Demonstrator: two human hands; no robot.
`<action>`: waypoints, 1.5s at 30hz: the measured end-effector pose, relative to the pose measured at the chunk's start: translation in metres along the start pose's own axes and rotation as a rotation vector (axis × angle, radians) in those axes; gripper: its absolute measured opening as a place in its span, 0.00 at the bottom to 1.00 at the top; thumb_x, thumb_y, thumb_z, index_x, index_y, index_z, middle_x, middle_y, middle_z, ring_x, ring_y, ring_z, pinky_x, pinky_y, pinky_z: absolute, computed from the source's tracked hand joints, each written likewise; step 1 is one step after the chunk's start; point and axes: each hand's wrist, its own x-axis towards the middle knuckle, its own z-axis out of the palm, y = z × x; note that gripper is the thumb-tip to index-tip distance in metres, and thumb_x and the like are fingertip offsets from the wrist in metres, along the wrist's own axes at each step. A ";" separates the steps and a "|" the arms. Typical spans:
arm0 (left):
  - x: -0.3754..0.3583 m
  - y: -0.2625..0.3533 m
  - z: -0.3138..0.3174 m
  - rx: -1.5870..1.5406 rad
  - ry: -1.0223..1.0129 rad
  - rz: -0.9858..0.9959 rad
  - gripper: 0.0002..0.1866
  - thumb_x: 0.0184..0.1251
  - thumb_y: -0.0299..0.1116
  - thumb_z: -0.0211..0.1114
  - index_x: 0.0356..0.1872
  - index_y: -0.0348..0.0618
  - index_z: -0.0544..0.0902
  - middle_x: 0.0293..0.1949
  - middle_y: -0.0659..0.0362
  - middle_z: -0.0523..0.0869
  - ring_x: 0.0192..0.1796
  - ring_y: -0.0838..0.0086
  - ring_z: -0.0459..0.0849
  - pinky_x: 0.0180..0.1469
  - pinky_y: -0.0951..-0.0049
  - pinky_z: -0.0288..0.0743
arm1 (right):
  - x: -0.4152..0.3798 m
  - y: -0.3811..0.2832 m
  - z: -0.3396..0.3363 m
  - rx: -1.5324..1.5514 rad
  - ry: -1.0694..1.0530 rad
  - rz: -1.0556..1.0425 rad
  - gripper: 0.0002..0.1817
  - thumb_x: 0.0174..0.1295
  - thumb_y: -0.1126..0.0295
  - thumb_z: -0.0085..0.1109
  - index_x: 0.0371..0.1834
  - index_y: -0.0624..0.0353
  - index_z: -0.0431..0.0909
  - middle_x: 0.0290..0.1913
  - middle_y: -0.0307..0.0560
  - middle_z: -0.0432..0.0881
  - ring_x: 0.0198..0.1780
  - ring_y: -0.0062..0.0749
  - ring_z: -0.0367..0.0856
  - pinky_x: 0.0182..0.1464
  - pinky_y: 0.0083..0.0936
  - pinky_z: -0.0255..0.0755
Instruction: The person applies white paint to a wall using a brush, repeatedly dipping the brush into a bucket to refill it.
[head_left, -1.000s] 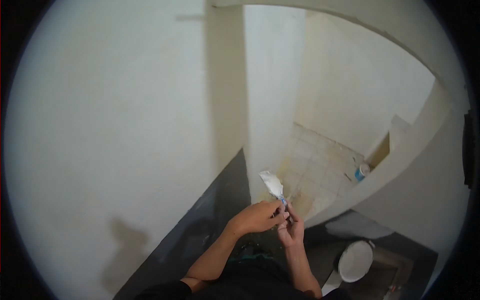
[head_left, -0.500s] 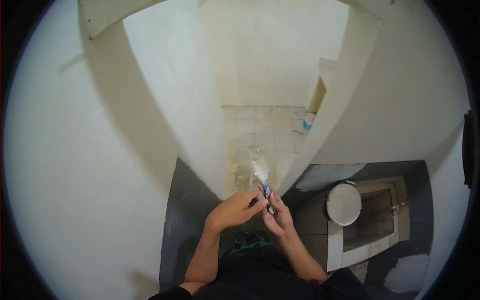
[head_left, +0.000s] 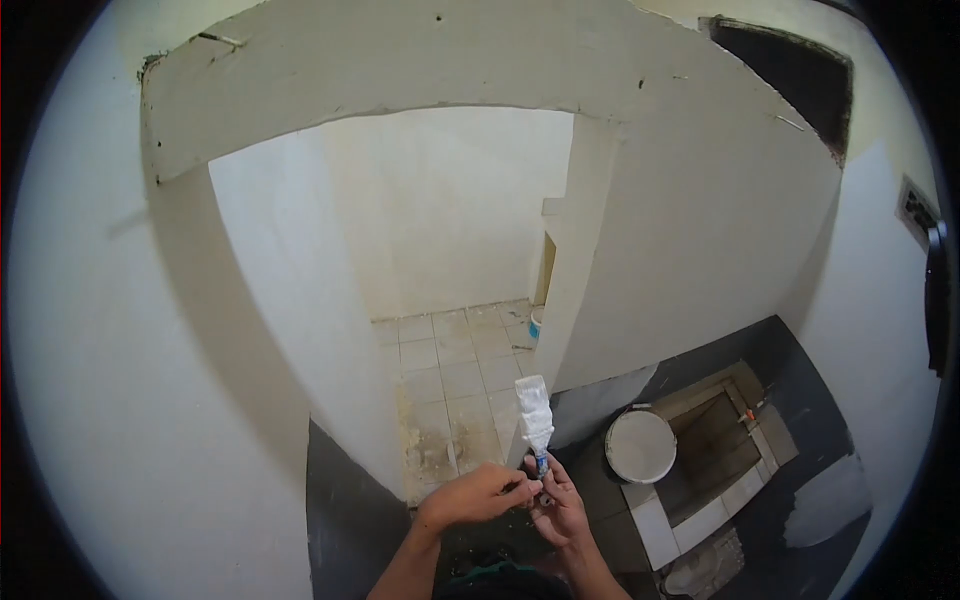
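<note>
A paintbrush (head_left: 536, 415) points upward in front of me, its head thickly coated in white and its short handle blue. The handle lies in my right hand (head_left: 562, 517), whose fingers are curled around it. From the other side my left hand (head_left: 478, 498) reaches across with thumb and fingers pinched at the handle. The fingertips of both hands meet there and partly cover it. To the right of my hands stands a bucket (head_left: 641, 447) filled with a whitish material.
The bucket stands at the edge of a tiled recess (head_left: 712, 455) bordered by dark grey wall. Ahead, a doorway under a wall beam (head_left: 400, 75) opens onto a tiled floor (head_left: 460, 380), with a small blue-and-white tub (head_left: 536, 322). A dark opening (head_left: 785, 80) sits upper right.
My view has tilted up and turned, bringing the beam and upper wall into sight. Both hands and the paintbrush sit lower in the frame, their grip much the same.
</note>
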 end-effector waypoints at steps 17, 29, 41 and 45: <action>0.018 -0.065 -0.045 0.048 -0.360 0.050 0.22 0.83 0.48 0.55 0.47 0.35 0.82 0.33 0.50 0.85 0.34 0.67 0.80 0.41 0.64 0.75 | 0.041 0.062 0.004 0.067 0.148 -0.201 0.21 0.79 0.67 0.52 0.72 0.57 0.67 0.47 0.43 0.81 0.41 0.28 0.82 0.44 0.26 0.80; 0.042 -0.230 0.016 0.011 -0.787 0.023 0.20 0.82 0.47 0.57 0.50 0.38 0.83 0.38 0.53 0.89 0.41 0.69 0.85 0.46 0.66 0.77 | 0.026 0.186 -0.108 -0.201 0.855 -0.558 0.18 0.80 0.66 0.52 0.67 0.62 0.70 0.38 0.38 0.77 0.25 0.16 0.71 0.25 0.15 0.65; 0.090 -0.334 0.041 -0.345 -0.798 -0.159 0.19 0.85 0.43 0.54 0.50 0.35 0.82 0.45 0.56 0.89 0.48 0.72 0.87 0.55 0.70 0.79 | 0.080 0.149 -0.194 -1.530 1.206 -0.375 0.18 0.74 0.65 0.55 0.61 0.62 0.81 0.44 0.63 0.82 0.46 0.58 0.82 0.51 0.46 0.74; 0.124 -0.374 0.070 -0.488 -0.582 -0.294 0.16 0.85 0.40 0.54 0.52 0.35 0.81 0.44 0.57 0.88 0.46 0.74 0.86 0.55 0.71 0.80 | 0.125 0.119 -0.259 -1.754 1.157 -0.194 0.17 0.69 0.66 0.59 0.56 0.63 0.82 0.48 0.67 0.81 0.53 0.63 0.83 0.56 0.50 0.77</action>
